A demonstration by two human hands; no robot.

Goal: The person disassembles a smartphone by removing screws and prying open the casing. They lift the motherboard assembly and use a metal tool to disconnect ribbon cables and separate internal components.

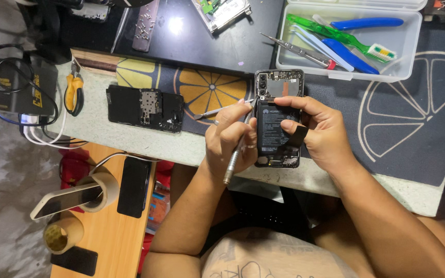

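Bench: cluttered mat, tool tray far right.
Phone: open-backed, light, fragile; hold by edges.
Right hand: clamps phone.
Left hand: grips screwdriver.

Bare forearms — light printed shirt, dark shorts.

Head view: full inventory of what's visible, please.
opened phone: 1, black, back cover off, table centre, held in right hand
metal tool: 1, silver, in left hand
tweezers: 1, silver, by left hand
second opened phone: 1, black, left of mat
pliers: 1, yellow-handled, table's left edge
plastic box: 1, clear, top right, holds tools
toothbrush: 1, green, in box
tape rolls: 2, tan, wooden side table
left hand: 1, grips tool
right hand: 1, grips phone
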